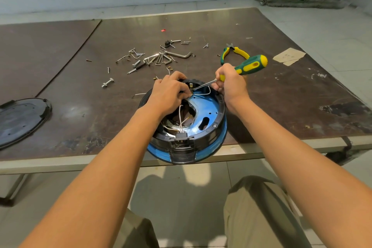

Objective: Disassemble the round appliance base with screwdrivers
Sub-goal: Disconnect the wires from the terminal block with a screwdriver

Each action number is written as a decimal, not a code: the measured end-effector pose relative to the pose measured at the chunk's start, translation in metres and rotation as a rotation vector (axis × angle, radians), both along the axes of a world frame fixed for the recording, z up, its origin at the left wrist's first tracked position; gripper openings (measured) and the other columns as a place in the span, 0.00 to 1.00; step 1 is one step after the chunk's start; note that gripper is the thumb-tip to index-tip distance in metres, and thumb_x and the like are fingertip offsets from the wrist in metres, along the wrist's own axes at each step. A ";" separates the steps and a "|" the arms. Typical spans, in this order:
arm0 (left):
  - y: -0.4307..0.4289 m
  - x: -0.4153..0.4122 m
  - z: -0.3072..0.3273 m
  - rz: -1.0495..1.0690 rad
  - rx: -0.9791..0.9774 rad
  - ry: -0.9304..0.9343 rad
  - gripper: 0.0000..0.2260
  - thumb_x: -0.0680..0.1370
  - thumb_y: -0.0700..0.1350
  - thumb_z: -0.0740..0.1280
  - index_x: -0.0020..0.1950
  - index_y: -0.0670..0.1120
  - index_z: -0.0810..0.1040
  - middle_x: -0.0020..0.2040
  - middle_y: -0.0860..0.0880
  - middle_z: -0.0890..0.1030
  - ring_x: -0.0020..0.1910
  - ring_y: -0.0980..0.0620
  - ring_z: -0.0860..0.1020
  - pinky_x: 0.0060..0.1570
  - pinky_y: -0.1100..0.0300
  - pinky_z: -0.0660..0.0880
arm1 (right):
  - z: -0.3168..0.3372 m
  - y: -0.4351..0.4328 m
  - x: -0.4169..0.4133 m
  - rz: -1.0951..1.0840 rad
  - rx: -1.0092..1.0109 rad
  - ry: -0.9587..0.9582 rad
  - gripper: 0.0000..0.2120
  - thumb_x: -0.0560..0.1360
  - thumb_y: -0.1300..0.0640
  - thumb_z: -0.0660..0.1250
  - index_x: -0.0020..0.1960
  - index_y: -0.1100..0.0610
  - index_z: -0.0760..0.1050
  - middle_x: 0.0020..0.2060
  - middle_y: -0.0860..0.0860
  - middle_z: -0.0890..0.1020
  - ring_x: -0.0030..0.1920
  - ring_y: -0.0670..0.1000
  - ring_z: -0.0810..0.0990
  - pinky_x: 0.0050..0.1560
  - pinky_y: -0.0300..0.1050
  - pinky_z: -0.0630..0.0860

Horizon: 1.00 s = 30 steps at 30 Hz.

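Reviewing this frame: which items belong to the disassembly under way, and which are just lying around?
In use: round appliance base; screwdriver, gripped by the right hand; white wires, pinched by the left hand.
Lying about: pliers; hex keys; loose screws and bolts; black cover; cardboard scrap.

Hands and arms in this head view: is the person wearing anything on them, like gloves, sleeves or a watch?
No. The left hand and right hand are bare: no gloves, rings or watch. The left forearm and right forearm are bare too, no sleeve in view. Only olive trousers show.
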<state>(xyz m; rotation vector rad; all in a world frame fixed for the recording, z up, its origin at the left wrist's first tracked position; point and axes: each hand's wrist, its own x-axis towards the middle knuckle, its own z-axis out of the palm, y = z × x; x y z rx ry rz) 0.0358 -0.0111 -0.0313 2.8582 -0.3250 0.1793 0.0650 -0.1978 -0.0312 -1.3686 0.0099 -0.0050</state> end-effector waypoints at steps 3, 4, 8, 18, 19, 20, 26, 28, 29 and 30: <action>0.001 -0.001 0.002 -0.004 -0.006 0.004 0.09 0.79 0.42 0.68 0.54 0.54 0.84 0.70 0.51 0.69 0.65 0.47 0.68 0.63 0.47 0.63 | 0.007 0.001 0.005 -0.019 0.050 0.078 0.19 0.73 0.61 0.60 0.24 0.51 0.68 0.21 0.46 0.65 0.22 0.47 0.66 0.24 0.37 0.63; 0.001 -0.001 0.003 -0.009 -0.004 0.001 0.09 0.79 0.42 0.68 0.55 0.55 0.84 0.70 0.51 0.69 0.65 0.46 0.68 0.63 0.47 0.62 | 0.011 0.003 0.008 -0.015 0.047 0.082 0.18 0.73 0.62 0.60 0.26 0.52 0.67 0.21 0.46 0.65 0.22 0.46 0.65 0.25 0.38 0.63; -0.001 -0.002 0.004 -0.002 -0.006 0.007 0.10 0.79 0.42 0.69 0.54 0.55 0.85 0.70 0.51 0.70 0.65 0.46 0.69 0.62 0.47 0.63 | 0.021 0.004 0.014 -0.003 -0.030 0.114 0.19 0.70 0.60 0.61 0.21 0.51 0.67 0.23 0.47 0.66 0.20 0.46 0.65 0.31 0.44 0.65; -0.001 -0.002 0.001 0.005 -0.014 0.008 0.09 0.78 0.39 0.69 0.53 0.53 0.84 0.70 0.51 0.69 0.66 0.46 0.68 0.65 0.47 0.62 | 0.026 0.001 0.017 0.039 -0.064 0.161 0.14 0.67 0.57 0.61 0.23 0.52 0.68 0.21 0.47 0.64 0.20 0.47 0.66 0.32 0.43 0.68; -0.001 -0.002 0.001 0.006 -0.020 0.009 0.10 0.78 0.39 0.69 0.53 0.53 0.84 0.70 0.51 0.70 0.67 0.47 0.68 0.65 0.47 0.62 | 0.024 0.000 0.015 0.043 -0.055 0.146 0.13 0.69 0.58 0.61 0.26 0.53 0.68 0.22 0.47 0.65 0.21 0.46 0.66 0.31 0.42 0.68; -0.001 -0.002 0.001 0.007 -0.026 0.011 0.10 0.78 0.39 0.69 0.53 0.53 0.84 0.70 0.51 0.70 0.67 0.47 0.68 0.65 0.47 0.61 | 0.022 -0.002 0.013 0.048 -0.046 0.126 0.13 0.71 0.59 0.61 0.28 0.54 0.68 0.21 0.46 0.65 0.21 0.46 0.66 0.30 0.41 0.67; 0.000 -0.003 0.003 0.008 -0.058 0.018 0.09 0.78 0.40 0.69 0.52 0.52 0.85 0.70 0.52 0.71 0.67 0.48 0.69 0.67 0.49 0.62 | 0.012 -0.007 -0.003 0.095 -0.018 -0.015 0.14 0.75 0.64 0.58 0.31 0.56 0.66 0.22 0.46 0.64 0.26 0.48 0.65 0.30 0.40 0.66; 0.001 -0.004 0.004 0.013 -0.108 0.009 0.08 0.76 0.40 0.72 0.52 0.50 0.86 0.70 0.51 0.72 0.67 0.48 0.71 0.69 0.48 0.64 | 0.011 -0.005 -0.007 0.080 0.002 -0.077 0.16 0.76 0.66 0.57 0.31 0.56 0.67 0.22 0.47 0.66 0.27 0.49 0.66 0.29 0.39 0.67; 0.002 -0.004 0.005 0.022 -0.139 -0.001 0.06 0.75 0.40 0.73 0.51 0.48 0.86 0.69 0.50 0.73 0.67 0.48 0.72 0.69 0.48 0.66 | 0.011 -0.004 -0.009 0.078 -0.001 -0.121 0.16 0.75 0.66 0.58 0.30 0.55 0.68 0.22 0.47 0.67 0.26 0.49 0.67 0.30 0.39 0.67; 0.002 -0.005 0.005 0.037 -0.170 -0.013 0.05 0.74 0.40 0.74 0.49 0.47 0.86 0.69 0.49 0.74 0.66 0.48 0.73 0.67 0.49 0.69 | 0.011 -0.002 -0.012 0.085 -0.014 -0.172 0.16 0.74 0.66 0.58 0.29 0.54 0.69 0.22 0.47 0.68 0.26 0.50 0.68 0.30 0.39 0.68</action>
